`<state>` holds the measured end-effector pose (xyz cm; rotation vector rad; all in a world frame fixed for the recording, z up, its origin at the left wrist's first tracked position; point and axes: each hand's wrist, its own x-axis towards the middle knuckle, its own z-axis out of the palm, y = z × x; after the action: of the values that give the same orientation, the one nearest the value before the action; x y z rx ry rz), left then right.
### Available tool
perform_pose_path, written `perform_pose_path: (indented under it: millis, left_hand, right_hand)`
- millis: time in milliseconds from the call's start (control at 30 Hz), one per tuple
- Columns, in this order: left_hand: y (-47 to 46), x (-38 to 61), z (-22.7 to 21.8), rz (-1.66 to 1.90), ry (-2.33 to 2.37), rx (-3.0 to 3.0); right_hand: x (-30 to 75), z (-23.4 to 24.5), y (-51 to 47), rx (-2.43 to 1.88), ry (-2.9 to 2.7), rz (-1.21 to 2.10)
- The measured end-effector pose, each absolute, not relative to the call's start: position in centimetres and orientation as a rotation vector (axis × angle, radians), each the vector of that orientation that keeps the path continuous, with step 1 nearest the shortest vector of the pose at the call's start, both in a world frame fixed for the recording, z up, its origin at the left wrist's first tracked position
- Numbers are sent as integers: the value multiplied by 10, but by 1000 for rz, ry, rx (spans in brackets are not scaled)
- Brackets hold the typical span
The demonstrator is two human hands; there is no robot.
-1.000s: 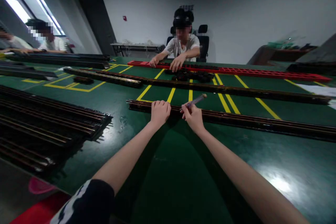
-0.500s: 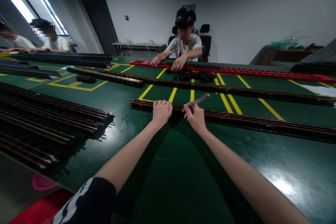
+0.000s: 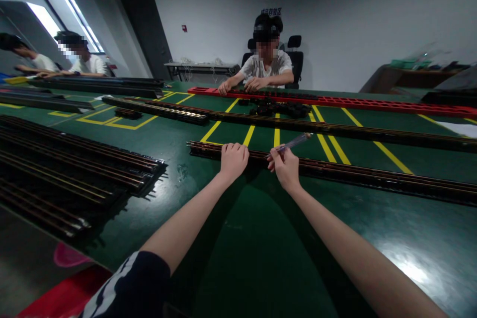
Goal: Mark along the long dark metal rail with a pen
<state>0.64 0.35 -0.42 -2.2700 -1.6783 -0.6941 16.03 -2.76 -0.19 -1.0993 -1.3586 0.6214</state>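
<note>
A long black rail with copper-coloured strips (image 3: 357, 177) lies across the green table in front of me. My left hand (image 3: 234, 160) is closed over it near its left end, fingers curled over the far side. In my right hand (image 3: 285, 166) is a slim clear tube-shaped tool (image 3: 292, 143) with a brownish rear end, gripped like a pen. Its tip points down and left toward the rail, between my hands; whether it touches the rail I cannot tell.
Several similar rails (image 3: 74, 159) lie at the left. Beyond my rail runs another long rail (image 3: 335, 130), with black parts (image 3: 279, 108) behind it. A co-worker (image 3: 268, 62) sits opposite at a red slotted frame (image 3: 391, 103). Other people sit far left.
The view has shifted slightly. My right hand and the tool have moved a little rightward along the rail, while my left hand stays in place. The co-worker's one hand has lifted from the black parts.
</note>
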Motion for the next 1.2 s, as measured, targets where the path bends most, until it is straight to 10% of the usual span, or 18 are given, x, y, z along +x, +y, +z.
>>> perform_pose_path:
  millis: [1200]
  left_hand:
    - [-1, 8, -3, -683, -1249, -2619]
  right_hand:
    - [193, -1, -39, -1130, -1542, 619]
